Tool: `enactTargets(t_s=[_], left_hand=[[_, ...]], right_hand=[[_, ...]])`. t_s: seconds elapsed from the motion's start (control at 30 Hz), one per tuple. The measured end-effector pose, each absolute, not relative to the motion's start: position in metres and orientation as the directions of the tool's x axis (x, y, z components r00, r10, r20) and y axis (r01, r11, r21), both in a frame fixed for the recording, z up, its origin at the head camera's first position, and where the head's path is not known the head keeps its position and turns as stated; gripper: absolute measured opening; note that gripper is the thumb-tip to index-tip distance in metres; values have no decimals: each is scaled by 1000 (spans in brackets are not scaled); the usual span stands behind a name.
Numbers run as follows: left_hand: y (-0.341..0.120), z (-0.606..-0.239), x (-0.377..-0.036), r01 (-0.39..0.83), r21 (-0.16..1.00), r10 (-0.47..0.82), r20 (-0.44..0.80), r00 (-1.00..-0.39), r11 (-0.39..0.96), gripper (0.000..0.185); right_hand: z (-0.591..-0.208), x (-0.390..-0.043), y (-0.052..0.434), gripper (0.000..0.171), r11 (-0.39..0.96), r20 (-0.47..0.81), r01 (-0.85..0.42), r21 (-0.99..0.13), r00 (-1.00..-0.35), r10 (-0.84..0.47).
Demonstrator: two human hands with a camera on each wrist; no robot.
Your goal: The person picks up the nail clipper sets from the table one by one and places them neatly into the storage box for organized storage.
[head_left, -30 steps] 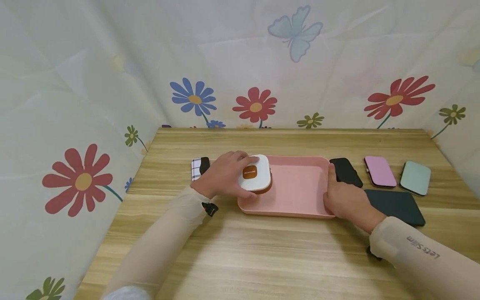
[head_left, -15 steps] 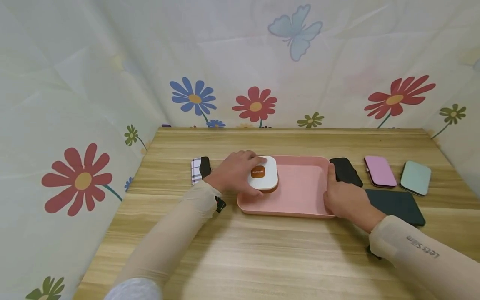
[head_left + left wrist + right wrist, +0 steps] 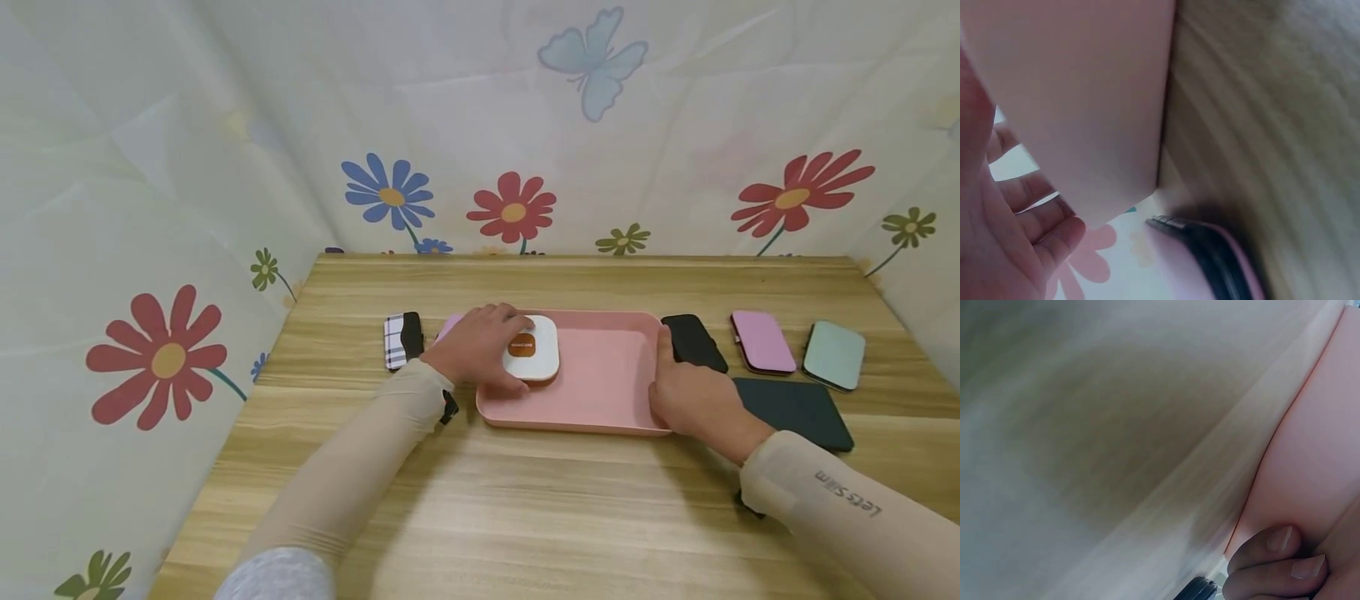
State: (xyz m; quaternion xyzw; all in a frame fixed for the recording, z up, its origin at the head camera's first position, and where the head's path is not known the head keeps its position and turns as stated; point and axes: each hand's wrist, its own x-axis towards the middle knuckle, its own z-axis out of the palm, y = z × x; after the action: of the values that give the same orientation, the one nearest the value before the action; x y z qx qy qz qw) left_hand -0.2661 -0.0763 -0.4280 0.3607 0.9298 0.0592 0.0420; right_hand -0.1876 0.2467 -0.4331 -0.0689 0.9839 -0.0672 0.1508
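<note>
On wooden table (image 3: 570, 508), floral sheet walls, left hand (image 3: 480, 346) fingers curled on white case (image 3: 534, 348) in pink tray (image 3: 600, 392), right hand (image 3: 693, 400) gripping tray rim, wrist views blurred, fingernails (image 3: 1280, 537) visible.

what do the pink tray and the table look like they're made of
Pink tray: probably plastic, matte; even colour, rounded moulded rim. Table: wood or wood-look laminate; light striped grain, slight sheen. Which one cannot be told.

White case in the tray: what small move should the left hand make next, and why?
Probably let go and lift clear: the white case looks flat on the pink tray floor, the left hand holds its edge, and the right hand steadies the tray's rim.
</note>
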Motion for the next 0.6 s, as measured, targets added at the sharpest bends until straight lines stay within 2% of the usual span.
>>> enactTargets(t_s=[0.17,0.4,0.6], left_hand=[[-75,-438,-268,663,146,672,-23,-740,734,95],[-73,-434,-263,632,192,653,-71,-754,751,92],[-72,-438,-260,629,152,643,-69,-763,763,93]], right_hand=[[-434,-187,246,82,980,-272,-126,-151,-948,-164],[-436,-187,248,84,979,-278,-138,-151,-944,-176],[-435,-187,249,85,977,-295,-125,-172,-940,-172]])
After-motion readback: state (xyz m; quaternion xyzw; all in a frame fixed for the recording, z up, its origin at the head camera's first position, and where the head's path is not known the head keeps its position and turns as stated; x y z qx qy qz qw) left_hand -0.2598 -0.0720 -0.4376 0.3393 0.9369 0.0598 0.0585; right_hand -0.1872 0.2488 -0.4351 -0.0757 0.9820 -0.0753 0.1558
